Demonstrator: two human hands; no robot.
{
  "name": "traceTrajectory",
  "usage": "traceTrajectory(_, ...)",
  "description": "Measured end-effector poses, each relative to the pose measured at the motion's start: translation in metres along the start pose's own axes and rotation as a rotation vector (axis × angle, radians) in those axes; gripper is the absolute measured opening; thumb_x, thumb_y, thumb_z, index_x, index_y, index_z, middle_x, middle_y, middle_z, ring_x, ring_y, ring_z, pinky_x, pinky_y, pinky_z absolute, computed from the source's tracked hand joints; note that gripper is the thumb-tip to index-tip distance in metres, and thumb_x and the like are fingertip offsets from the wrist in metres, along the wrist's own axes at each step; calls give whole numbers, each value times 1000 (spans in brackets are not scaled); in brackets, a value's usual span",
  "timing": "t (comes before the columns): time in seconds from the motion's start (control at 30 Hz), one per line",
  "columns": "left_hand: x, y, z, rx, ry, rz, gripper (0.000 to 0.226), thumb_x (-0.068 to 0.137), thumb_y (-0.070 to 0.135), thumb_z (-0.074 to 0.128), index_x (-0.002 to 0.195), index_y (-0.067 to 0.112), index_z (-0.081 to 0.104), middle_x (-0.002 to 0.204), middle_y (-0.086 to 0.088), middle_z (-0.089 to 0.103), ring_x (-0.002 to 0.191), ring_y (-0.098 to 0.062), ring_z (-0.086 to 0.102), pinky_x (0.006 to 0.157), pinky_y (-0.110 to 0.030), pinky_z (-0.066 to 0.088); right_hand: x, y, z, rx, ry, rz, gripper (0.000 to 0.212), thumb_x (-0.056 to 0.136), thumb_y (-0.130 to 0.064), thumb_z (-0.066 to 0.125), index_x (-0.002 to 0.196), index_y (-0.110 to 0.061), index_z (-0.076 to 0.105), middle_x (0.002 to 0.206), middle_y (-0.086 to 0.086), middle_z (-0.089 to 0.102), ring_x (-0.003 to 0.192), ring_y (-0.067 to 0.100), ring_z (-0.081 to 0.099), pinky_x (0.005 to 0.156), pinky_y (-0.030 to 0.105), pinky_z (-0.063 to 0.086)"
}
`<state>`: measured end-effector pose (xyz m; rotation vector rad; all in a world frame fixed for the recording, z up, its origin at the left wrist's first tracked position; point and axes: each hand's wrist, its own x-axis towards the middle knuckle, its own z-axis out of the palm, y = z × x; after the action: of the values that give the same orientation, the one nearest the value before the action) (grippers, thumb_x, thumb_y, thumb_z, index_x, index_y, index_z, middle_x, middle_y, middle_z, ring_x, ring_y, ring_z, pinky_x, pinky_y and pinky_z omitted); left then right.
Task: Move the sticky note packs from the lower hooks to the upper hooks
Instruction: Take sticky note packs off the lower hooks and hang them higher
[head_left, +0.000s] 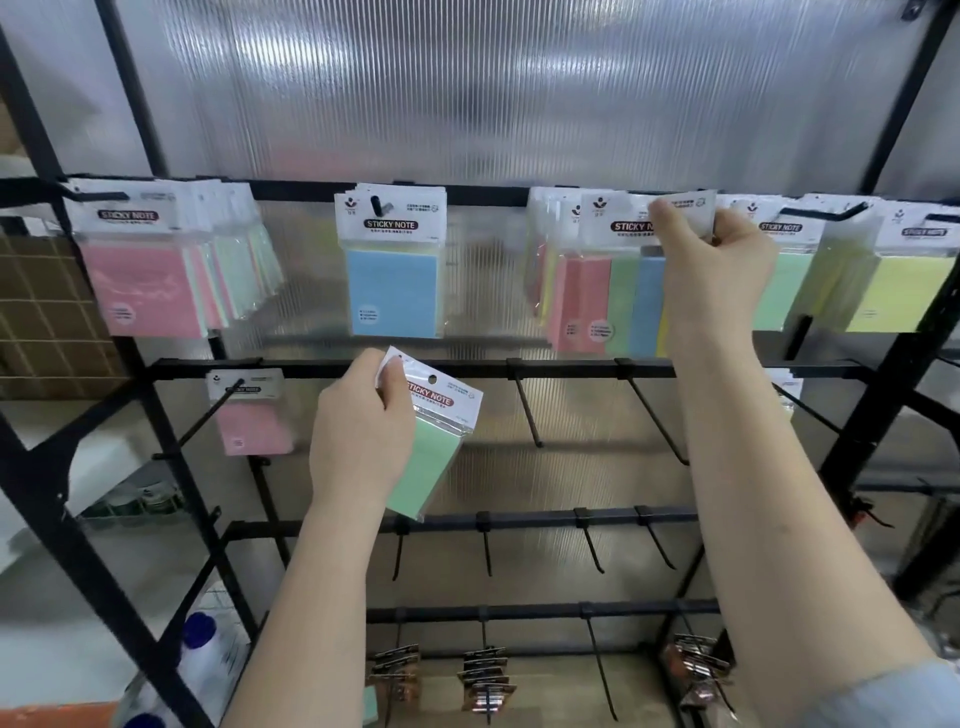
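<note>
Sticky note packs (395, 270): most on upper hooks | my left hand (363, 431) grips green pack (431, 441) | right hand (717, 270) pinches pack header at 1 o'clock | pink pack (252, 415) left at 9 o'clock.

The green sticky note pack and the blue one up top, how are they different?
The green sticky note pack is tilted and held by the left hand, off any hook. The blue sticky note pack hangs straight on an upper hook, untouched. Both have a white "STICKY NOTE" header.
</note>
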<state>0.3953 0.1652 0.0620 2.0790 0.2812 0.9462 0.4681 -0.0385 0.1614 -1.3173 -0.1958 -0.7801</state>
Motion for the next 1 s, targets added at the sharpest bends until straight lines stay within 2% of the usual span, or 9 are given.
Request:
traceTrajectory(0.07,3,1,-1,-5,-3,3,30,99,24,38,71,14,44,61,4,52,56,-15,45,50,-31,32,1,0,1,-7,12,14,46,80,-15,68,55,-19,30,41,-16,30,43,3,34,51,19,29)
traceTrajectory(0.17,5,5,-3,-9,-1,6,31,100,23,38,68,19,41,60,8,47,52,-9,42,47,-27,29,4,2,5,-32,12,9,37,80,-15,68,56,-16,40,40,-17,38,52,9,45,55,20,36)
traceTrajectory(0.3,9,2,-9,1,11,25,28,100,25,39,72,19,44,62,9,49,54,-7,44,45,-20,29,8,9,9,-93,8,13,38,80,-17,68,57,-11,39,44,-13,36,47,7,35,52,21,31)
traceTrajectory(0.37,11,0,-12,-1,14,26,26,100,25,38,78,16,48,65,9,53,56,-7,47,44,-17,31,8,16,10,-127,28,1,38,78,-23,69,61,-3,41,55,1,34,54,11,31,54,24,25)
traceTrajectory(0.5,14,-4,-18,-15,13,22,27,100,25,38,81,11,51,69,7,56,60,-8,49,49,-22,33,9,23,18,-212,75,-27,51,82,-23,67,58,-20,22,54,-7,22,52,9,18,48,24,17)
traceTrajectory(0.67,17,-7,-25,-69,15,21,35,100,22,39,66,13,38,62,3,50,55,-11,40,46,-19,29,11,28,26,-352,163,-24,42,87,-30,64,62,-21,31,65,-4,36,59,10,31,49,18,24)
traceTrajectory(0.73,18,-8,-26,-68,5,23,37,100,23,39,64,13,34,60,2,46,54,-12,36,47,-21,26,9,31,28,-314,198,-29,16,86,-31,65,80,-21,53,82,-3,53,73,11,49,59,13,35)
traceTrajectory(0.83,19,-9,-27,-79,-2,24,38,100,23,40,64,12,33,58,2,38,53,-13,31,47,-21,24,2,35,25,-263,237,-36,32,86,-30,66,114,-16,58,104,-1,57,92,9,56,80,15,43)
traceTrajectory(1.0,20,-9,-29,-103,-17,24,38,100,24,41,65,11,33,57,3,36,51,-11,29,47,-21,24,-17,42,17,-269,273,-45,38,87,-26,66,122,-15,56,112,-1,58,97,7,54,76,-1,37)
